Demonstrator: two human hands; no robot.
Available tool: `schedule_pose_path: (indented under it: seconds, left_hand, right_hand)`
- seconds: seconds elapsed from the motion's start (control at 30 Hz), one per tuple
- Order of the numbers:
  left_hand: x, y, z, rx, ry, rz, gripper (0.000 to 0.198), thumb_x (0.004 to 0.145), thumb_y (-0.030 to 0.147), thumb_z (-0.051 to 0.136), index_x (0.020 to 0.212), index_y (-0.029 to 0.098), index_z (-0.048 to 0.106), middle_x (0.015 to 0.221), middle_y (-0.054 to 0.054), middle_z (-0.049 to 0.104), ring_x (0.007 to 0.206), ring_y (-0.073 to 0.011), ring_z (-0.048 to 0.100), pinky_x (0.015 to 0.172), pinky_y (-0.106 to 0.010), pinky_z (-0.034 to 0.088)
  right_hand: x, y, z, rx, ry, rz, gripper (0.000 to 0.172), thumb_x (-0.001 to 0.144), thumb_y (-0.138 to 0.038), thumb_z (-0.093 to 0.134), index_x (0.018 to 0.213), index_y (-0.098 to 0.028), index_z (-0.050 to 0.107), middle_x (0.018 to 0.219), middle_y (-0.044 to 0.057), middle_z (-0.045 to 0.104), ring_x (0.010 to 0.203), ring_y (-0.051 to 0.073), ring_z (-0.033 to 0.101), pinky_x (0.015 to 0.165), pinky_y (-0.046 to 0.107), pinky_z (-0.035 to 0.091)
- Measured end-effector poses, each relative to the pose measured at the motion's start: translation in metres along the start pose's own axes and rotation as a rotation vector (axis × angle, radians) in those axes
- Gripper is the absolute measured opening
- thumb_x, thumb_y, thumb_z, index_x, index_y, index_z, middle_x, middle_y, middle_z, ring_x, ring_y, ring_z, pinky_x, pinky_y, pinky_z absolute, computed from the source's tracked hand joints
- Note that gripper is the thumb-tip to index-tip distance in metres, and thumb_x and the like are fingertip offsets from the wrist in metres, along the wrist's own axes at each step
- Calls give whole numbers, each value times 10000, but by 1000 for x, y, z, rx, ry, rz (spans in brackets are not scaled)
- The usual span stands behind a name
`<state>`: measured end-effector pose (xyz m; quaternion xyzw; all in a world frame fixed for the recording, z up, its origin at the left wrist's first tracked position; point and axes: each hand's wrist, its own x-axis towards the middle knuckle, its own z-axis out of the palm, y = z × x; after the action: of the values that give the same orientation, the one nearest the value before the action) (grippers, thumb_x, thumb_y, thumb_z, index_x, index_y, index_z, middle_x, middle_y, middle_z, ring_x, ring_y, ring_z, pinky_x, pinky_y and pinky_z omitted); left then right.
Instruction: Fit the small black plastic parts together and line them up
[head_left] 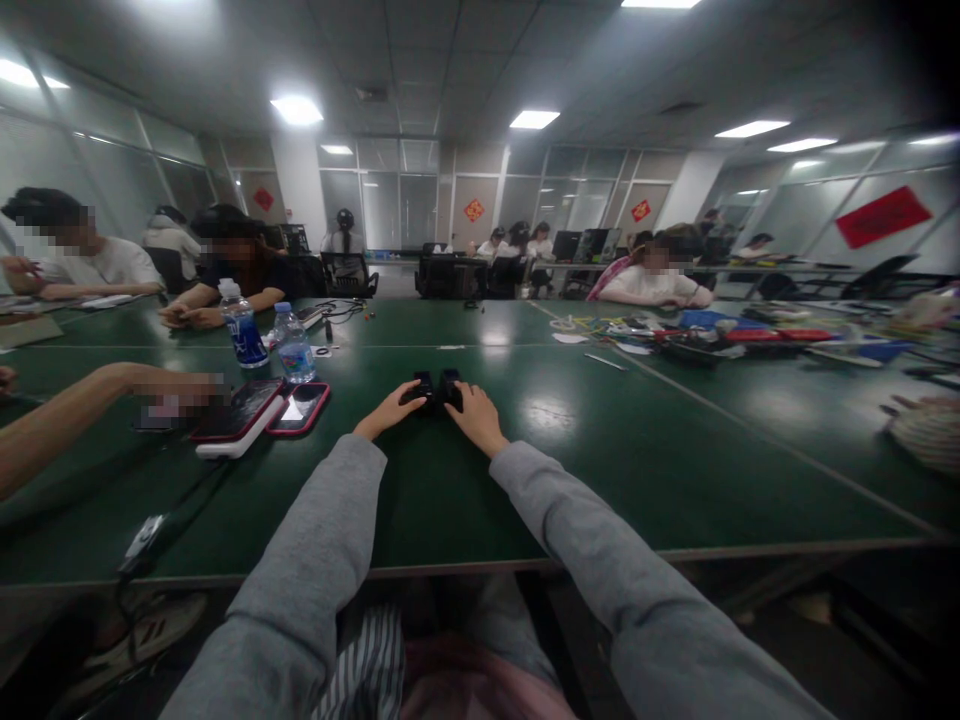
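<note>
left hand (396, 410): fingers and thumb closed about the left block (424, 385) from its outer side; how firm, cannot tell
right hand (478, 415): closed on the right block (450, 380), wrist angled inward; firmness likewise cannot tell
blocks: both black, side by side on the green table (637, 480), straight ahead of the wearer; slim gap at the far end, too dark to tell if they touch lower down
slip: likeliest fault; smooth-looking table, so a block pushed off-centre could skid or turn under the fingers
pinch: with the gap so slim, an inward push from either side could knock the blocks together or catch a fingertip
sight: dark blocks on dark green, partly covered by fingers; a small misalignment would be easy to miss
phone (306, 408): red-edged, flat, left of the left hand and apart from it; first thing met if that arm swings out
clear bottle (295, 355): upright just beyond the phone; tall, could topple if bumped
blue bottle (244, 332): upright, farther left, same worry
big phone (241, 408): by the white box (232, 445)
cable (146, 540): toward the near edge; a snag might drag the box
neighbour's arm (75, 415): reaches in from the left, crowding that side
tools (720, 335): heaped far right, well apart from the right hand
</note>
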<state>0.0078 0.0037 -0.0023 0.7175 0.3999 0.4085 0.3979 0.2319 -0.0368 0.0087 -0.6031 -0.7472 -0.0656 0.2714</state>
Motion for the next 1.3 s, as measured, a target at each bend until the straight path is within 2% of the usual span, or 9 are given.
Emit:
schedule_pose_path:
  seconds: [0.23, 0.43, 0.57, 0.77, 1.13, 1.3]
  left_hand:
    - [3, -12, 4, 93, 64, 62, 622, 859, 458, 609, 1404, 205, 452, 1452, -118, 476, 1326, -248, 461, 1143, -452, 303]
    - [0, -6, 6, 120, 97, 41, 623, 854, 470, 612, 1401, 215, 458, 1445, -113, 482, 1321, -257, 463, 1133, -454, 313]
    - [-3, -3, 8, 102, 107, 55, 677, 802, 454, 682, 1394, 209, 465, 1434, -124, 489, 1325, -275, 455, 1144, -461, 299]
    - [-3, -6, 9, 101, 77, 79, 831, 700, 386, 785, 1422, 205, 417, 1451, -149, 454, 1335, -312, 435, 1129, -529, 305]
    - [-17, 27, 9, 59, 71, 16, 771, 705, 326, 791, 1401, 262, 463, 1423, -112, 496, 1330, -334, 437, 1131, -559, 302]
    - [-15, 22, 8, 59, 60, 34, 828, 664, 313, 819, 1405, 238, 458, 1434, -134, 478, 1326, -341, 436, 1125, -556, 308]
  right_hand:
    - [-1, 2, 4, 9, 0, -3, 506, 926, -442, 541, 1356, -197, 439, 1143, 113, 547, 1038, 227, 537, 870, 327, 442]
    - [-1, 3, 3, 18, 6, -11, 508, 944, -466, 502, 1368, -192, 437, 1152, 116, 551, 1032, 230, 538, 868, 333, 443]
    - [-1, 3, 3, 15, -6, -24, 504, 969, -463, 447, 1395, -194, 428, 1153, 125, 553, 1067, 237, 525, 905, 344, 430]
    - [-1, 3, 6, 58, -51, -28, 524, 986, -430, 407, 1448, -185, 373, 1183, 124, 556, 1082, 227, 531, 928, 342, 432]
    - [2, 9, 12, 140, -95, -23, 533, 989, -368, 414, 1482, -187, 321, 1212, 127, 559, 1101, 216, 543, 932, 337, 440]
    - [2, 10, 14, 158, -93, -37, 550, 977, -346, 440, 1485, -180, 310, 1227, 129, 544, 1113, 217, 531, 938, 337, 442]
